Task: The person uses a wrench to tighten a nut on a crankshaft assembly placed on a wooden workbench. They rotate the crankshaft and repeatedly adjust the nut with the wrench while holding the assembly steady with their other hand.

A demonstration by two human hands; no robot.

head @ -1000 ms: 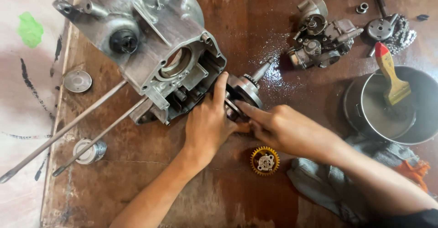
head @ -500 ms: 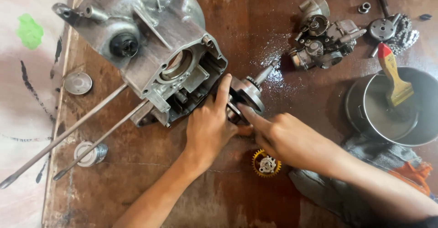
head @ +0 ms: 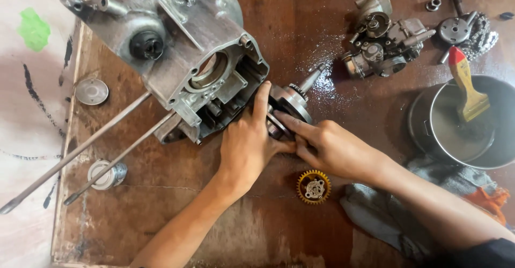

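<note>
On the wet brown workbench (head: 161, 203), I see the largest item, a grey engine crankcase (head: 177, 48), upper left, with two long steel rods (head: 80, 150) running from it toward the lower left. At right sits a round metal basin (head: 456, 134) holding a paintbrush with a yellow handle (head: 468, 88); a grey rag (head: 397, 214) lies below it. A carburettor assembly (head: 383, 45) rests top right. At centre, the crankshaft (head: 292, 102) lies just beside the crankcase opening. My left hand (head: 247, 144) and right hand (head: 330, 147) meet on it, fingers closed against its web. A small yellow gear (head: 314, 186) lies near the wrists. No labels are legible.
</note>
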